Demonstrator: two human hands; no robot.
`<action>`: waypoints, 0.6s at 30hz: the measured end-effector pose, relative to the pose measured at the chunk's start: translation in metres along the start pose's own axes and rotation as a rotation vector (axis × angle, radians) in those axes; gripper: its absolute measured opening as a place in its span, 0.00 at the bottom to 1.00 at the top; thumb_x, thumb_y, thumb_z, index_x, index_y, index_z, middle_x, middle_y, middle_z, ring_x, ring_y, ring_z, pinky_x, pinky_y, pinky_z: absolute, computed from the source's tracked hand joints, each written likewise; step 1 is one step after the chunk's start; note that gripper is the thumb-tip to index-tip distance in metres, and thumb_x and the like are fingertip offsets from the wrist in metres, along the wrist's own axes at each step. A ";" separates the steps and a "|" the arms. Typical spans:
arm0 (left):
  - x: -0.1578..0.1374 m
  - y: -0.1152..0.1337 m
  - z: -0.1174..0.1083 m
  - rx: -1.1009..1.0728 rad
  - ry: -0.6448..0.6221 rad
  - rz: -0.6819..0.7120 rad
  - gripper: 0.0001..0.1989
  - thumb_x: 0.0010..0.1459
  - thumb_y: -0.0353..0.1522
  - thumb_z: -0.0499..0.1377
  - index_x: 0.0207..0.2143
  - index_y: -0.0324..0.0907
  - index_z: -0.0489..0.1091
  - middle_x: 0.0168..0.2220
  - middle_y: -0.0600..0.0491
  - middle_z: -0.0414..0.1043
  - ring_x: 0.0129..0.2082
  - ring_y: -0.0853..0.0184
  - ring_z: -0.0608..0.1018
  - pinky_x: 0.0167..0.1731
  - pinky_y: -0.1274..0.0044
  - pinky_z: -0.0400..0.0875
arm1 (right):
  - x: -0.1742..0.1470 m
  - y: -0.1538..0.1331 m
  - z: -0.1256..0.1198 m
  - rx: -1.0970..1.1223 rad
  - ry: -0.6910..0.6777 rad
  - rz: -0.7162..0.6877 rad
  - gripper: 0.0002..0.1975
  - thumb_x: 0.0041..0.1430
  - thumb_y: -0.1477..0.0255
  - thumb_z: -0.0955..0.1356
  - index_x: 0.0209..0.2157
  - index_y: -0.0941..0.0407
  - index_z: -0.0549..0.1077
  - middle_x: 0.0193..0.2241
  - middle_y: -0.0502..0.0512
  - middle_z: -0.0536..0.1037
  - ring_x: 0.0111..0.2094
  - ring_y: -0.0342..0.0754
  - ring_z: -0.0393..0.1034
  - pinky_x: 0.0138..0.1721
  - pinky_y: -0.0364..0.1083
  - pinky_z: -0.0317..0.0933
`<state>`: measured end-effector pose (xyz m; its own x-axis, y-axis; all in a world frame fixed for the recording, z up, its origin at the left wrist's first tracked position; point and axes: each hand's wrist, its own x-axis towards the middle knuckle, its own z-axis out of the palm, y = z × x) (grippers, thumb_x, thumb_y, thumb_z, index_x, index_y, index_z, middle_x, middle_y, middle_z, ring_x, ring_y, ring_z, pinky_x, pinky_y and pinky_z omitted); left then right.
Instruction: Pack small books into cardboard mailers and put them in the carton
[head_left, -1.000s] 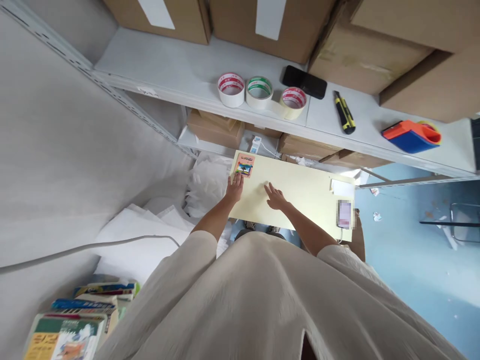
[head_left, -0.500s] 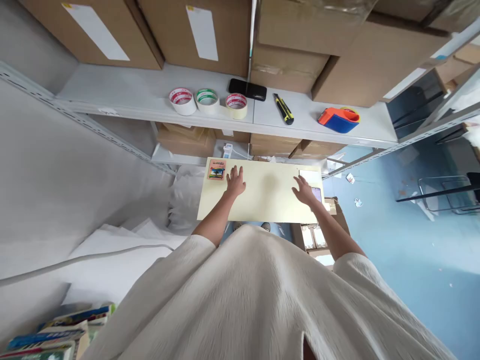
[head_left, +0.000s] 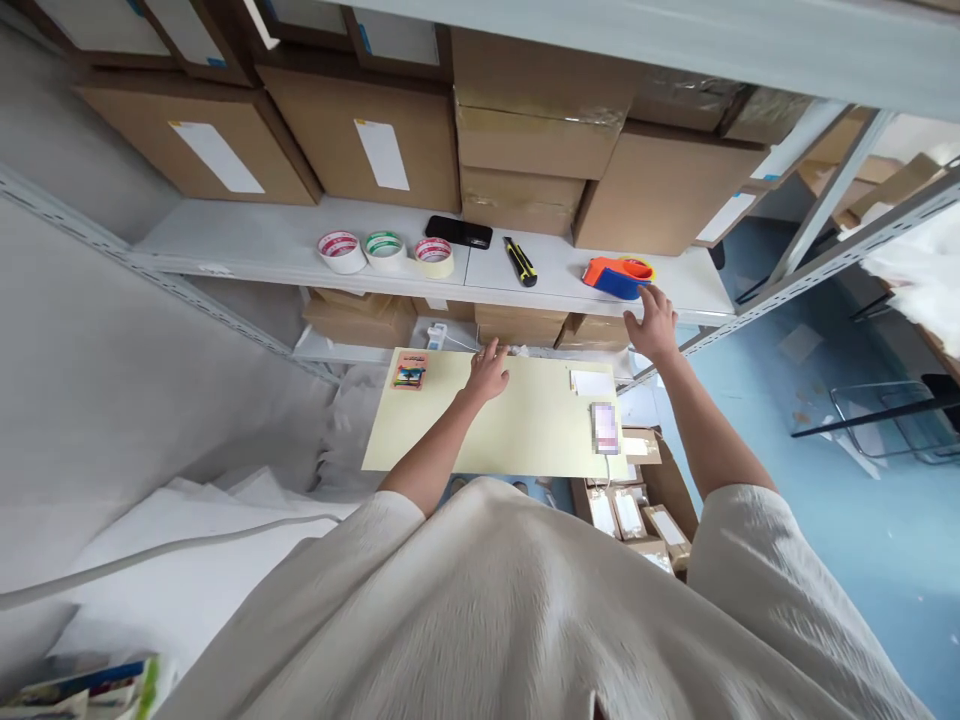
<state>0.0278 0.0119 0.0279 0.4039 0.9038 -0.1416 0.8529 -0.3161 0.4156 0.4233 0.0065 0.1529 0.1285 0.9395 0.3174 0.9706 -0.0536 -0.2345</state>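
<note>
Lying just beside the right hand's (head_left: 654, 330) parted fingers (head_left: 661, 298): the orange-and-blue tape dispenser (head_left: 616, 277).

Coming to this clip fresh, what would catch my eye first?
The orange-and-blue tape dispenser stands out first, near the right end of the shelf, the right hand at its edge. Farther left there, three tape rolls sit in a row. Below is a pale yellow tabletop, the left hand near its far edge.

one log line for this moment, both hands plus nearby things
left hand: empty, over yellow tabletop | right hand: open at orange-blue tape dispenser, contact unclear | shelf: three tape rolls, utility knife
</note>
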 end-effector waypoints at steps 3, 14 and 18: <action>0.001 0.010 -0.004 -0.003 0.015 -0.010 0.35 0.77 0.35 0.57 0.83 0.43 0.61 0.88 0.39 0.48 0.86 0.46 0.58 0.82 0.54 0.56 | 0.036 0.000 0.000 -0.084 -0.051 -0.057 0.39 0.71 0.62 0.64 0.79 0.56 0.64 0.76 0.78 0.68 0.71 0.77 0.62 0.66 0.79 0.62; -0.007 0.013 0.005 0.001 0.017 -0.036 0.33 0.76 0.34 0.57 0.81 0.45 0.64 0.87 0.40 0.51 0.85 0.45 0.59 0.82 0.53 0.59 | 0.084 0.026 0.030 -0.142 0.019 -0.132 0.28 0.77 0.61 0.63 0.70 0.58 0.75 0.64 0.78 0.77 0.63 0.74 0.65 0.64 0.78 0.53; -0.004 0.021 0.015 0.002 -0.018 -0.029 0.32 0.77 0.34 0.57 0.81 0.45 0.65 0.87 0.42 0.51 0.84 0.45 0.61 0.81 0.54 0.60 | 0.069 0.023 0.027 -0.137 0.022 -0.138 0.26 0.77 0.61 0.64 0.67 0.58 0.76 0.63 0.77 0.78 0.63 0.75 0.65 0.63 0.78 0.53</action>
<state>0.0490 -0.0027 0.0237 0.3848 0.9072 -0.1702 0.8652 -0.2903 0.4090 0.4494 0.0796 0.1447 -0.0049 0.9336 0.3584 0.9977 0.0285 -0.0608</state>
